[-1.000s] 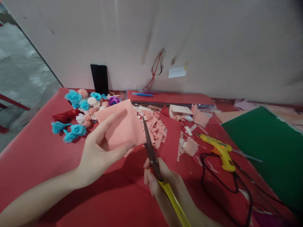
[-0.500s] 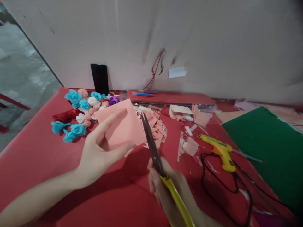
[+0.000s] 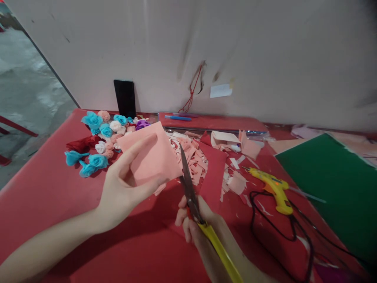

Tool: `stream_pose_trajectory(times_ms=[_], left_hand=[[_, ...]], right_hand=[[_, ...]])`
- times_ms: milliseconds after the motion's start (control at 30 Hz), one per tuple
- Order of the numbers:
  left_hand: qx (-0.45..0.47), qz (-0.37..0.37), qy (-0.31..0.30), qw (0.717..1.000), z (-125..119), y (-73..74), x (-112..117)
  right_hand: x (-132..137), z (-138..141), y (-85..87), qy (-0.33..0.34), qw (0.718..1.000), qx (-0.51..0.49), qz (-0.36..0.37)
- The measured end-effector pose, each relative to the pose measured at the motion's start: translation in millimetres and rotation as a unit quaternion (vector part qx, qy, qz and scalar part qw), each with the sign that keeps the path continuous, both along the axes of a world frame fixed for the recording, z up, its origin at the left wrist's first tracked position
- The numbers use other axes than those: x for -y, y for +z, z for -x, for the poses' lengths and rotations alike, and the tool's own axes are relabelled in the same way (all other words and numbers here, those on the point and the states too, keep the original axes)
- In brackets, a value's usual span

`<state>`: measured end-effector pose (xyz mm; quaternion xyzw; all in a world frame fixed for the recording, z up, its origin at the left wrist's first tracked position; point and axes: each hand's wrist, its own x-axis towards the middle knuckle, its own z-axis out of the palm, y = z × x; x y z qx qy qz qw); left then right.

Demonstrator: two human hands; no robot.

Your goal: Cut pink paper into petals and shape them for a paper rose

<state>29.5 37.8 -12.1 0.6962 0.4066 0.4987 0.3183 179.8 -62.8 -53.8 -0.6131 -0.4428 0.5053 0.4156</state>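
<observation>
A square of pink paper [image 3: 156, 157] is held up over the table by my left hand [image 3: 120, 188], thumb along its lower edge and a finger stretched across its face. My right hand [image 3: 206, 232] grips a pair of scissors [image 3: 190, 188] with dark blades and a yellow handle. The blades are parted, with the paper's lower right corner at the gap between them. Behind the paper lies a heap of pink and white paper scraps [image 3: 196, 159].
Blue, white, pink and purple paper flowers [image 3: 98, 161] sit at left. A phone [image 3: 125, 98] leans on the wall. To the right are a yellow glue gun [image 3: 273, 188] with a black cord and a green sheet [image 3: 330, 184]. Pens [image 3: 178, 118] lie at the back.
The scissor blades have opened wider, and the fingers of my right hand have spread at the handle. The pink paper stays almost in place in my left hand.
</observation>
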Motion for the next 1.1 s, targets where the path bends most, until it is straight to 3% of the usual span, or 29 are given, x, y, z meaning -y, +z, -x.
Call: stream_pose_trajectory(times_ms=[633,1100], left_hand=[[-0.026,0.009,-0.010,1.000,-2.2,1.4,-0.5],[-0.020,0.004,-0.018,1.000,-2.3,0.7,-0.1]], right_hand=[[-2.5,2.0,14.3,0.004,0.999,0.046,0.012],[-1.9,4.8,14.6,0.001,0.995,0.094,0.019]])
